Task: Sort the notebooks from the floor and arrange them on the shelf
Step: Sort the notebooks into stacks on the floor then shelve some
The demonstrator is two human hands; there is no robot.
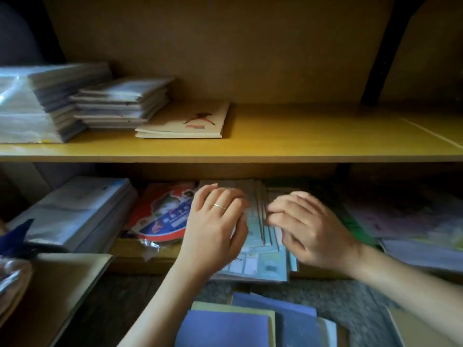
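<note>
A fanned stack of pale notebooks [260, 261] lies on the lower shelf [130, 250], long axis running away from the person — left hand [215, 221] curled round its left side, right hand [305, 226] pinching its raised edges — while blue notebooks [225, 329] wait on the floor [350, 296] below both wrists.

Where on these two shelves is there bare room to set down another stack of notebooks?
Free: the upper shelf's right stretch, between the tan notebook and the dark upright. Crowded: its left end, packed with stacks, and the lower shelf, filled across, where the left hand and right hand work at the pale-blue notebooks.
</note>
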